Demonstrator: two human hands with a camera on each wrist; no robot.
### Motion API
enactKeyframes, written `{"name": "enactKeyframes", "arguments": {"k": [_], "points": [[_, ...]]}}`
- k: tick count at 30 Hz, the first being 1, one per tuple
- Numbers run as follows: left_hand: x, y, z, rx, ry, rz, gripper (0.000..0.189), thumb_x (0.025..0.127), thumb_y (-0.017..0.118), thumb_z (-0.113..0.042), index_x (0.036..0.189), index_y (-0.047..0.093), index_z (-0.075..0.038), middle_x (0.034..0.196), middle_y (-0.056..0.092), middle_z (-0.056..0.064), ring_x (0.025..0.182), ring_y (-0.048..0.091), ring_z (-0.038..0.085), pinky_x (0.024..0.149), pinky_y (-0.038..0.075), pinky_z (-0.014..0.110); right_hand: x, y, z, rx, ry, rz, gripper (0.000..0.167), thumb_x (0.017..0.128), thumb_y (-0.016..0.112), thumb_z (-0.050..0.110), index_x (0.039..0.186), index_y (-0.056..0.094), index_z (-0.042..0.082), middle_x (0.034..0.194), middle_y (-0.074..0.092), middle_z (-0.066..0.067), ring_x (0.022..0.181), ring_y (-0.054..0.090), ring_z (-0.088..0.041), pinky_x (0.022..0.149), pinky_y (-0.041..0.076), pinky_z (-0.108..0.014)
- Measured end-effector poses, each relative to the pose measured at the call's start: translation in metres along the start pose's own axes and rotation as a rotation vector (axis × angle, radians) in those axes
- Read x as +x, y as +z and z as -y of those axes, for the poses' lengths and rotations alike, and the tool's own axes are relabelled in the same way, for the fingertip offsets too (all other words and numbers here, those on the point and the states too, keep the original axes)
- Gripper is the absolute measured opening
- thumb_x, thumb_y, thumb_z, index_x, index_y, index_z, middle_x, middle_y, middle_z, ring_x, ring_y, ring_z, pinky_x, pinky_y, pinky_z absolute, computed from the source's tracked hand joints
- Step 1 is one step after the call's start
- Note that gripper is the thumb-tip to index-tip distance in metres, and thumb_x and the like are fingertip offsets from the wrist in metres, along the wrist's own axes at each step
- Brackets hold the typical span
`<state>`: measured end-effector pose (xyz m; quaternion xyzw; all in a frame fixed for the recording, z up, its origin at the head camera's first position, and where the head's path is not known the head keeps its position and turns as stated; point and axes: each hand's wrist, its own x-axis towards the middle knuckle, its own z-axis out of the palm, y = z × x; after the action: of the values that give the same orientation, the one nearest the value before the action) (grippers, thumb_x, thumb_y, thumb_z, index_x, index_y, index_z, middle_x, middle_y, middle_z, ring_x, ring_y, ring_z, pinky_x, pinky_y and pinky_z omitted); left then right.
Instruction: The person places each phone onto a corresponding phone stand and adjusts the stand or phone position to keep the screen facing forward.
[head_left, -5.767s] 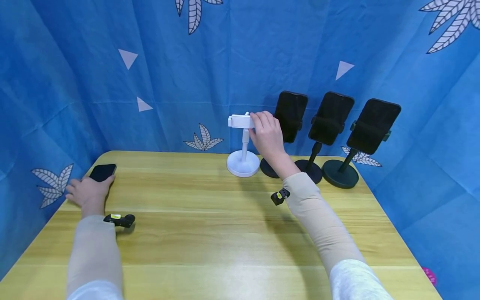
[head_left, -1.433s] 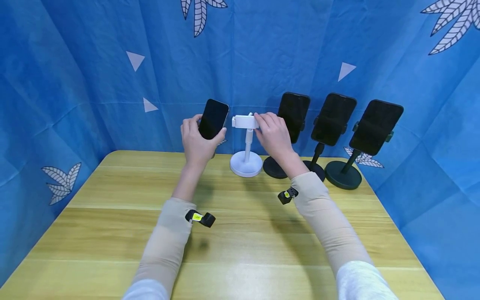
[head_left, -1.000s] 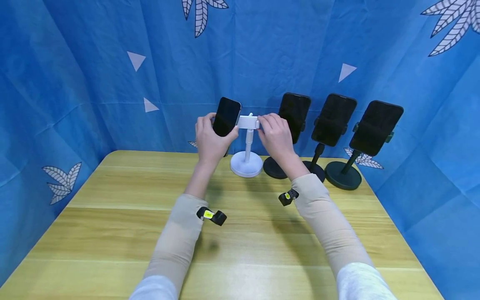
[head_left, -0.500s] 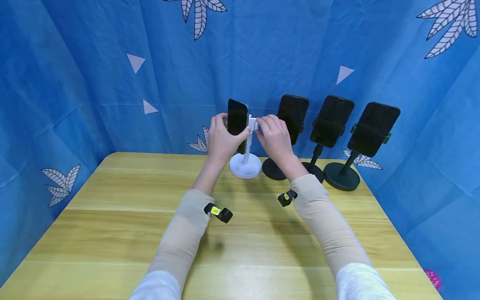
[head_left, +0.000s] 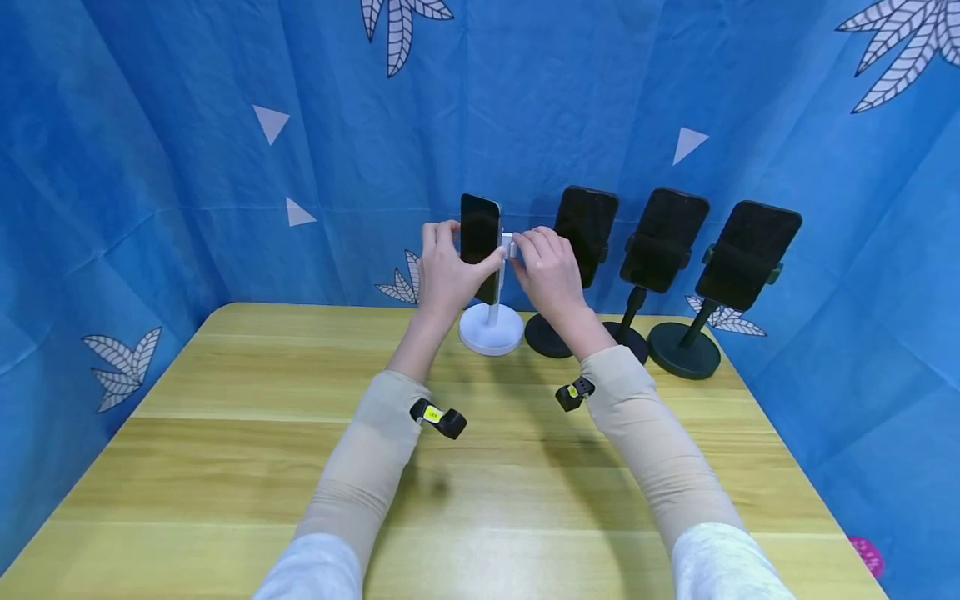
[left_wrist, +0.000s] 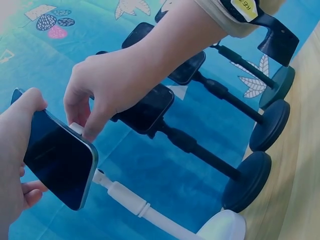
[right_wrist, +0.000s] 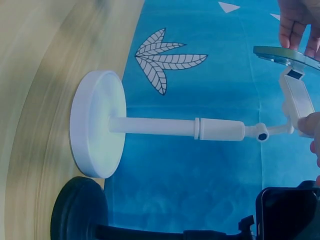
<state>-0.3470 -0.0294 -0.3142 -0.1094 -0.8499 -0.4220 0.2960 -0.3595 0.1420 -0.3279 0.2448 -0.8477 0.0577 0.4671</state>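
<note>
My left hand (head_left: pixel 450 271) holds a dark smartphone (head_left: pixel 478 242) upright by its edges, thumb on the right side and fingers on the left. The phone sits in front of the clamp of a white phone stand (head_left: pixel 491 331) and hides much of it. In the right wrist view the phone's edge (right_wrist: pixel 280 52) is at one end of the white clamp (right_wrist: pixel 297 97), angled to it; whether it is seated cannot be told. My right hand (head_left: pixel 551 271) pinches the clamp's right end. The left wrist view shows the right fingers on a white clamp piece (left_wrist: pixel 76 128) behind the phone.
Three dark phone stands, each bearing a phone, stand to the right: a near one (head_left: pixel 585 237), a middle one (head_left: pixel 663 242) and a green-based one (head_left: pixel 684 350). A blue curtain (head_left: pixel 360 150) hangs behind the wooden table (head_left: pixel 262 400).
My left hand has picked the phone up from the table's left side, carried it right to the white stand and turned it in front of the clamp. My right hand stays on the clamp.
</note>
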Motion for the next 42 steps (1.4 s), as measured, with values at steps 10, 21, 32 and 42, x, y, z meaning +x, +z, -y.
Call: {"name": "enactKeyframes", "arguments": {"k": [10,21,32,42], "points": [[-0.003,0.004,-0.003,0.097,0.019,-0.062,0.071,0.078,0.068,-0.062,0.122,0.058,-0.008,0.119,0.059,0.009,0.095,0.055,0.026,0.08,0.046,0.04,0.0,0.0,0.0,-0.011,-0.008,0.001,0.035,0.089,0.071,0.02,0.116,0.068,-0.001,0.11,0.071,-0.016,0.107,0.06,-0.03,0.091,0.051,-0.042],[0.002,0.019,0.001,0.033,0.026,-0.101,0.069,0.079,0.07,-0.059,0.121,0.057,-0.006,0.115,0.057,0.011,0.1,0.048,0.025,0.083,0.043,0.039,0.0,0.0,0.001,0.008,-0.02,-0.02,0.032,0.09,0.07,0.018,0.115,0.068,-0.002,0.108,0.071,-0.016,0.106,0.061,-0.031,0.091,0.052,-0.042],[0.006,0.028,0.003,-0.177,-0.001,-0.128,0.068,0.079,0.076,-0.049,0.121,0.053,0.0,0.118,0.05,0.016,0.1,0.049,0.029,0.079,0.047,0.039,0.003,0.002,-0.006,0.008,-0.1,-0.066,0.028,0.091,0.068,0.02,0.112,0.072,0.002,0.105,0.073,-0.012,0.104,0.061,-0.029,0.089,0.051,-0.041],[0.008,0.033,0.006,-0.183,-0.026,-0.148,0.071,0.078,0.077,-0.049,0.121,0.047,-0.001,0.119,0.045,0.015,0.103,0.048,0.028,0.08,0.048,0.04,0.005,0.002,-0.005,-0.021,-0.117,-0.07,0.025,0.091,0.066,0.021,0.107,0.072,0.002,0.103,0.073,-0.012,0.1,0.061,-0.029,0.086,0.051,-0.042]]}}
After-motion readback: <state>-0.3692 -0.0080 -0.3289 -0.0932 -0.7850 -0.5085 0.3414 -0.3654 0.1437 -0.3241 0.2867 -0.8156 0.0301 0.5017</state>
